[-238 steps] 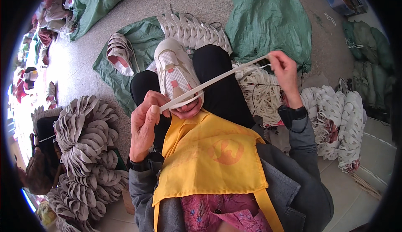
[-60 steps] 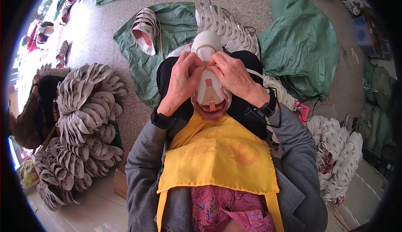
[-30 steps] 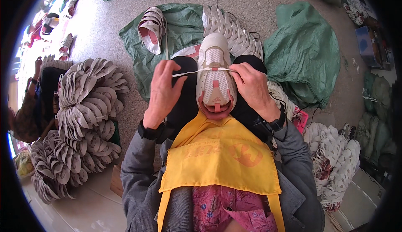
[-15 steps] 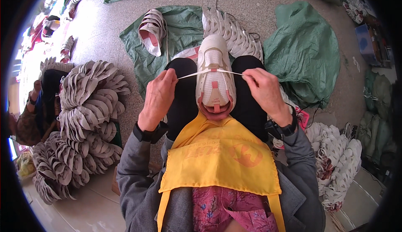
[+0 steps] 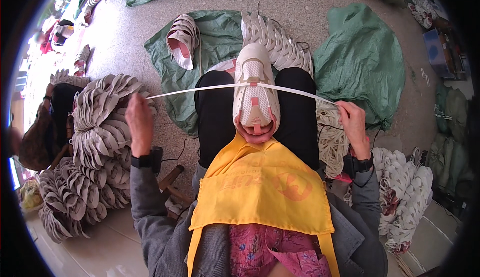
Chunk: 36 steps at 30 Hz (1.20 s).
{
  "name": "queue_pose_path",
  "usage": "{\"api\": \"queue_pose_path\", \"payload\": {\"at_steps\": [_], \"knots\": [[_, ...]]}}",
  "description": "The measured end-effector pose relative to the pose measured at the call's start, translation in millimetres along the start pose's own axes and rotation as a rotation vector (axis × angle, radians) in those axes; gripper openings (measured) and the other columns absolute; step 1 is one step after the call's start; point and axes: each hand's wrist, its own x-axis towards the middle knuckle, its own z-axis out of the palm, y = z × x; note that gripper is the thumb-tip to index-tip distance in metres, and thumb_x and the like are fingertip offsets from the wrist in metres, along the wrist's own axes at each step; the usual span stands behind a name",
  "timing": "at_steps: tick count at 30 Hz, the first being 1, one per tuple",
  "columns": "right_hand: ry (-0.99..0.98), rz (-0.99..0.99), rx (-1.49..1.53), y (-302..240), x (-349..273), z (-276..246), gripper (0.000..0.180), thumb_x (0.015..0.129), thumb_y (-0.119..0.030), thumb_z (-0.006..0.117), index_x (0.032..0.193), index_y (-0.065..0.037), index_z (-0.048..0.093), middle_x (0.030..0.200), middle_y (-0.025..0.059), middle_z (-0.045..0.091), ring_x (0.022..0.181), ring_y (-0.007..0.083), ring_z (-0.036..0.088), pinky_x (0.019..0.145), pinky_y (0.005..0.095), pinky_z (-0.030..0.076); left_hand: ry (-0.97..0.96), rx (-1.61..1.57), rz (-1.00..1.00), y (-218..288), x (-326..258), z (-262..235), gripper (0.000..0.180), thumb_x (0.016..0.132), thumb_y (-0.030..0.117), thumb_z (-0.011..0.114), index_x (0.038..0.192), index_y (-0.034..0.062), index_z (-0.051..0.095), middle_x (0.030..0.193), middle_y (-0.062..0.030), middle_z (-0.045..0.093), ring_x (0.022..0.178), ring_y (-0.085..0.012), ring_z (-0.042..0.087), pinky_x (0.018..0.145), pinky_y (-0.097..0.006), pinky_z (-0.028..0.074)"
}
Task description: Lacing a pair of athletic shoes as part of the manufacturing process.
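A white and pink shoe upper [image 5: 255, 94] stands toe-away between my knees, above a yellow apron [image 5: 260, 189]. A white lace [image 5: 200, 90] runs through its front eyelets and stretches taut to both sides. My left hand [image 5: 139, 119] grips the lace's left end, out wide over the floor. My right hand [image 5: 352, 122] pinches the right end, level with my right knee.
Large stacks of grey-white shoe uppers [image 5: 97, 127] lie on my left, with more [image 5: 272, 34] ahead on a green sack [image 5: 210, 44]. A bundle of white laces [image 5: 330, 137] sits by my right knee. Another green sack [image 5: 362, 59] and more uppers [image 5: 402, 192] are on the right.
Both hands have moved apart from the shoe, drawing the lace out sideways until it is long and taut across the shoe's front.
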Motion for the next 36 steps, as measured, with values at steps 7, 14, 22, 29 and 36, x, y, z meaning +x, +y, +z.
{"api": "queue_pose_path", "payload": {"at_steps": [7,14,22,29,36], "knots": [[0.189,0.063,-0.041,47,-14,-27,0.019,0.100,0.000,0.060,0.113,0.000,0.074,0.079,0.0084,0.065,0.056,0.0124,0.061,0.052,0.0291,0.048,0.224,0.017,-0.328,-129,-9,-47,0.010,0.101,0.006,0.061,0.096,-0.0030,0.059,0.078,-0.0160,0.069,0.070,-0.0242,0.075,0.062,-0.037,0.055],[0.353,0.310,0.009,169,-20,-75,0.024,0.103,-0.003,0.057,0.119,-0.002,0.074,0.086,0.0098,0.072,0.064,0.0126,0.068,0.057,0.0285,0.056,0.250,-0.091,-0.451,-153,-22,-51,0.011,0.102,0.007,0.060,0.100,-0.0041,0.059,0.079,-0.0139,0.071,0.071,-0.0195,0.075,0.064,-0.032,0.059],[0.541,0.349,0.105,254,-28,-184,0.029,0.105,-0.002,0.052,0.126,0.003,0.071,0.093,0.0126,0.074,0.074,0.0157,0.071,0.067,0.0300,0.062,0.226,-0.221,-0.482,-173,-22,-40,0.008,0.101,0.005,0.061,0.100,-0.0029,0.061,0.083,-0.0107,0.072,0.071,-0.0155,0.073,0.064,-0.028,0.056],[0.500,0.454,-0.026,295,-64,-249,0.029,0.105,-0.002,0.053,0.128,0.002,0.069,0.099,0.0137,0.074,0.081,0.0175,0.073,0.075,0.0305,0.064,0.159,-0.145,-0.409,-179,-16,-50,0.008,0.100,0.005,0.062,0.100,-0.0031,0.061,0.083,-0.0125,0.071,0.073,-0.0174,0.074,0.065,-0.032,0.055],[0.465,0.540,-0.018,301,-83,-265,0.027,0.103,0.002,0.054,0.125,0.004,0.069,0.101,0.0154,0.073,0.085,0.0209,0.075,0.076,0.0314,0.064,0.291,0.021,-0.396,-239,-7,-89,0.010,0.099,0.009,0.062,0.099,-0.0009,0.064,0.079,-0.0126,0.072,0.071,-0.0185,0.074,0.068,-0.034,0.055]]}}
